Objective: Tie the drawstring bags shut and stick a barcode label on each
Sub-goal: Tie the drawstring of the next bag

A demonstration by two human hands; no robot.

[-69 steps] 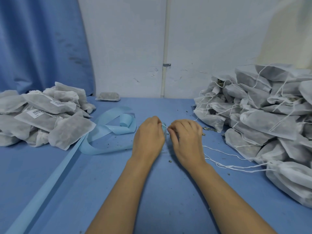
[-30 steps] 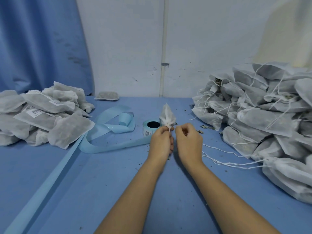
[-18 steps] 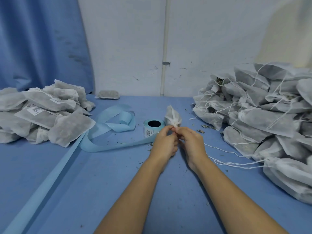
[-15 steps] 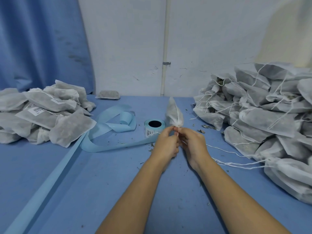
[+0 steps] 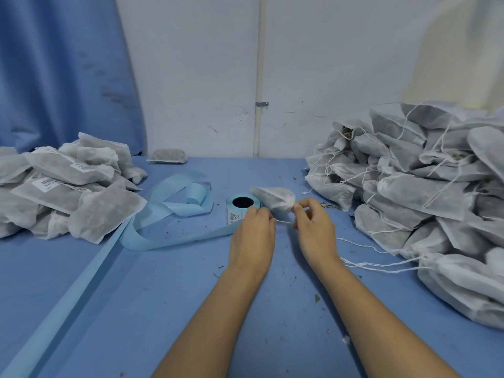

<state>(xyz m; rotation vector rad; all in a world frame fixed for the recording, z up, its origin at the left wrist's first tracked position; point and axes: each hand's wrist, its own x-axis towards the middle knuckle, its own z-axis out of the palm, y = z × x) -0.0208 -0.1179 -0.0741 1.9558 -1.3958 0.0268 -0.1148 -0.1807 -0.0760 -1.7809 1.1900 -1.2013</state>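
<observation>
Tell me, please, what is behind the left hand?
The label roll, its near edge hidden by the left hand, which pinches a string; the right hand pinches the bag beside it.

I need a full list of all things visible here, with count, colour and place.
held bag: one, white, centre
drawstring: one, white, between both hands
label roll: one, light blue, left of held bag
backing strip: one, light blue, trailing left from the roll
labelled bags: a pile, grey-white, left
untied bags: a pile, grey-white, right
lone bag: one, grey, back edge
table: one, blue
left hand: pinches drawstring
right hand: pinches drawstring by bag's neck
</observation>
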